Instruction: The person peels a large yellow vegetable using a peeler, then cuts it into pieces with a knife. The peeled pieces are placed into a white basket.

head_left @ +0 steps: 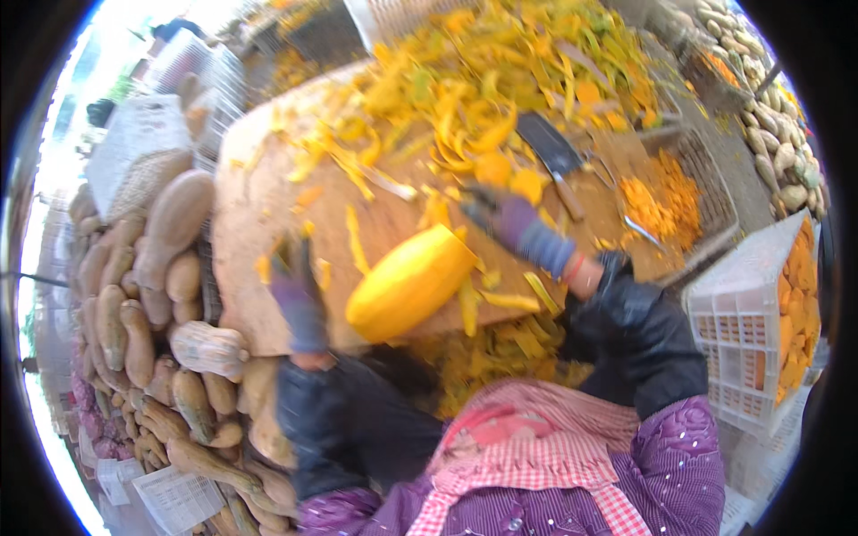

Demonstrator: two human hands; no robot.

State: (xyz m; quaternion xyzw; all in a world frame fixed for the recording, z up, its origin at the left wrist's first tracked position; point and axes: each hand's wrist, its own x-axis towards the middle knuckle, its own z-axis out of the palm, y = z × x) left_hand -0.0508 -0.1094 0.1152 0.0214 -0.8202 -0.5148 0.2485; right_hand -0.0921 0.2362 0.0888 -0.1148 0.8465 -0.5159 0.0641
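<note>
A peeled yellow-orange squash (411, 281) lies slantwise on a large wooden board (268, 188), between my two gloved hands. My left hand (298, 299) is at the board's near left, apart from the squash, its blurred fingers stretched out and spread. Beyond the squash's right end, my right hand (518, 228) reaches toward loose peel, its fingers extended and somewhat smeared. Neither hand visibly holds anything. Peel strips (355, 239) lie around the squash. A dark-bladed cleaver (550, 143) with a wooden handle rests just beyond my right hand.
A big heap of peel (536, 62) covers the board's far side. Chopped orange bits and a thin metal tool (643, 231) lie right, by a crate (715, 170). A white crate (737, 330) holds orange pieces. Unpeeled squashes (174, 214) pile up left. More peel (492, 357) lies below the board.
</note>
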